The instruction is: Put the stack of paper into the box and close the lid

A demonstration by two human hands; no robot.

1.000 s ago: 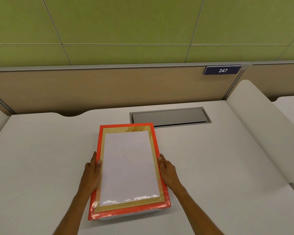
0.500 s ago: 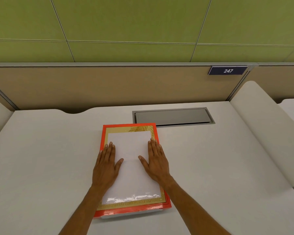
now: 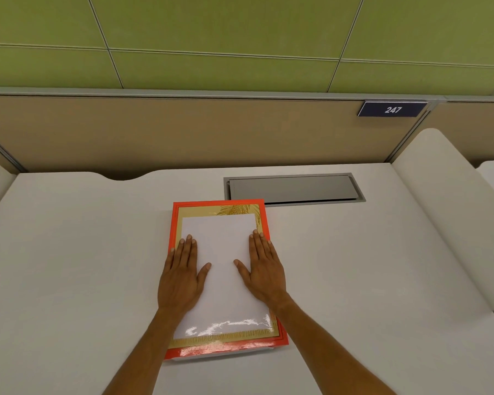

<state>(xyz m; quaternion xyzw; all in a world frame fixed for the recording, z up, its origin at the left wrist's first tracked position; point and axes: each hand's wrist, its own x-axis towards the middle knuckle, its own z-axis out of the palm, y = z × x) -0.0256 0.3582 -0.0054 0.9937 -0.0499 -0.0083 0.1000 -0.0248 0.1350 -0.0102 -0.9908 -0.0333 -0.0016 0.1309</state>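
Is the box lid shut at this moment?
Shut: the lid lies flat on the box, both hands flat on top.

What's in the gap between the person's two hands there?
In the head view, only the bare white panel of the box lid lies between the left hand and right hand, both resting flat on it.

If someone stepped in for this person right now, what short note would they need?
Left hand: flat, palm down on the lid, fingers spread, holding nothing.
Right hand: the same, on the lid's right side.
Box: orange, on the white desk, near its middle. Its lid looks seated all round.
Paper: not visible, presumably inside.
Done: lid appears closed.
Left: probably only lift both hands away, and check the near edge is fully down.
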